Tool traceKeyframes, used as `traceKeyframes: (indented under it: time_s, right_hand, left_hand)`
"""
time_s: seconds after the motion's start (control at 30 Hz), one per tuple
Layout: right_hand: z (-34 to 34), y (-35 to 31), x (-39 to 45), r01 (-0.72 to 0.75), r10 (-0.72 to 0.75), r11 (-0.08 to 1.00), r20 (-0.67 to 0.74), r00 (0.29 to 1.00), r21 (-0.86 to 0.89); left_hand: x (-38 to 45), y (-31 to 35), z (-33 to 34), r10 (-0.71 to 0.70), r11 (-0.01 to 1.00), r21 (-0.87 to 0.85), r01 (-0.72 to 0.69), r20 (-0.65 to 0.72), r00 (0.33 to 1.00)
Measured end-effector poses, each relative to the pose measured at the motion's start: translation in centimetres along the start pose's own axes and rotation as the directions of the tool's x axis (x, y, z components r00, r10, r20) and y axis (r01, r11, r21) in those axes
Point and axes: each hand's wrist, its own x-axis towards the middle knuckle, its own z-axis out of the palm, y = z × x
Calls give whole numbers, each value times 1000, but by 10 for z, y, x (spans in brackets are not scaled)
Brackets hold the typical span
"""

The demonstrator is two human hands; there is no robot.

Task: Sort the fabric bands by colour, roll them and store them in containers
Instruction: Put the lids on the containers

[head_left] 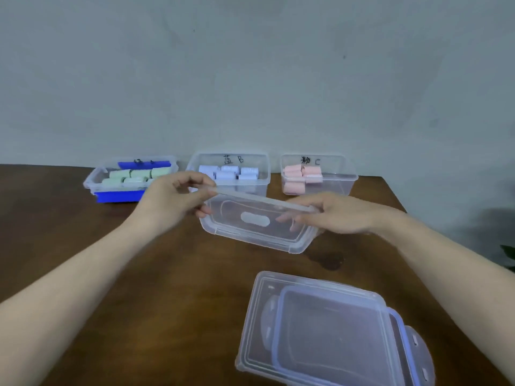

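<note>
Above the surface [83, 246], both hands pinch a clear lid [256, 218], left [172, 199] and right [331, 215] at opposite ends; best lowered level onto the blue-roll box [262, 176] just behind, corners aligned.

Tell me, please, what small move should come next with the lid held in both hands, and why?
Probably carry the lid forward and lower it onto the middle box. Left hand and right hand grip its ends just in front of that open box, whose blue rolls are already stored.
</note>
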Motion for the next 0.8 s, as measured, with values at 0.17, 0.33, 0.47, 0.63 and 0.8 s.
traceKeyframes:
  time_s: [0.17, 0.33, 0.47, 0.63, 0.8]
  right_hand:
    - [33, -26, 43, 79, -134, 957, -182, 974, -281]
    - [74, -67, 90, 235, -392, 823, -217, 894, -518]
    - [108, -93, 131, 214, -416, 820, -297, 859, -531]
    - [144, -133, 178, 65, 31, 975, -418, 908, 213]
    - [142, -165, 244, 33, 358, 814, -546, 757, 580]
  left_hand:
    - [-10, -24, -63, -208, 907, -340, 248, 152, 966]
    - [1, -48, -116, -363, 667, -644, 374, 158, 918]
    - [16, -73, -159, -422, 555, -754, 352, 110, 900]
    - [49, -115, -213, -388, 628, -713, 310, 58, 920]
    - [86, -133, -229, -296, 746, -637, 192, -59, 953]
